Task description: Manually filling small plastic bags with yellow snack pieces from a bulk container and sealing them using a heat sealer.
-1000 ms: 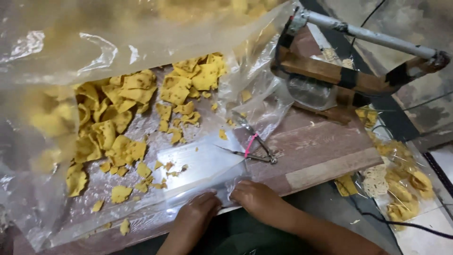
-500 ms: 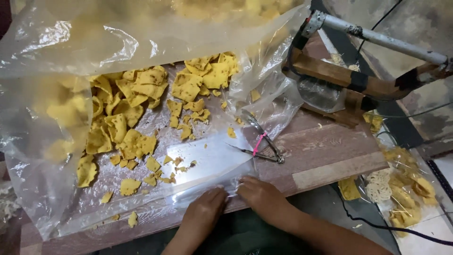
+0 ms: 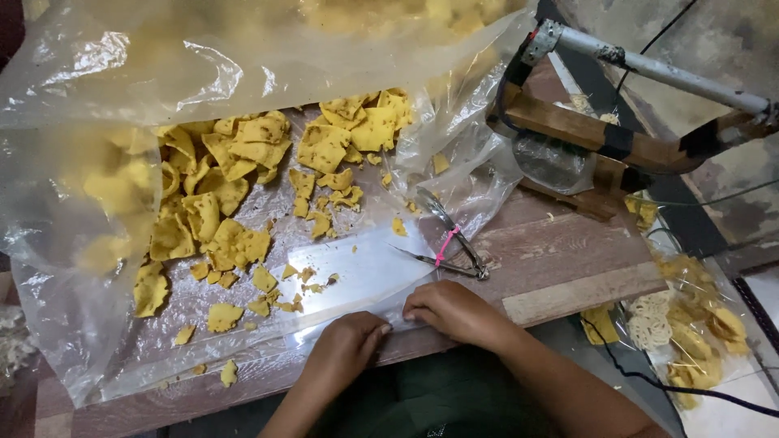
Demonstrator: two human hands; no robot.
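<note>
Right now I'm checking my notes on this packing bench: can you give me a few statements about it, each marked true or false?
1. Both hands, left and right, press on a small clear bag. True.
2. The tongs are in the right hand. False: they lie on the wooden board, untouched.
3. Yellow chips lie spread on a big plastic sheet. True.
4. The tongs carry a blue band. False: it is pink.
5. Filled chip bags lie to the right of the board. True.
</note>
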